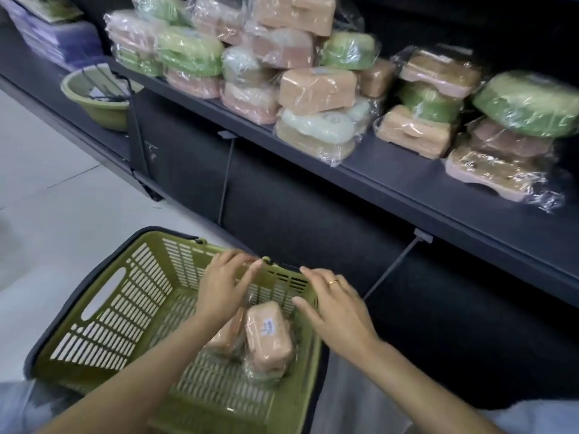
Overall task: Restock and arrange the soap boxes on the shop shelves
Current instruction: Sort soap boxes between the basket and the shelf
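Note:
An olive green shopping basket [103, 311] stands on the floor in front of me. In its right half lie a few peach soap boxes [269, 335] wrapped in clear plastic; the top one bears a small white label. My left hand [224, 285] hovers over the basket with fingers spread, holding nothing. My right hand [335, 306], with a ring on one finger, hovers open over the basket's right rim. On the dark shelf [404, 180] above, wrapped soap boxes [316, 90] in peach, pink, green and cream sit in uneven stacks.
A green plastic basin [100, 98] with dark items inside sits on the lower shelf at left. Purple packs [59, 39] are stacked at top left. Price-tag holders [423, 236] stick out from the shelf edge. Pale floor tiles [47, 189] lie to the left.

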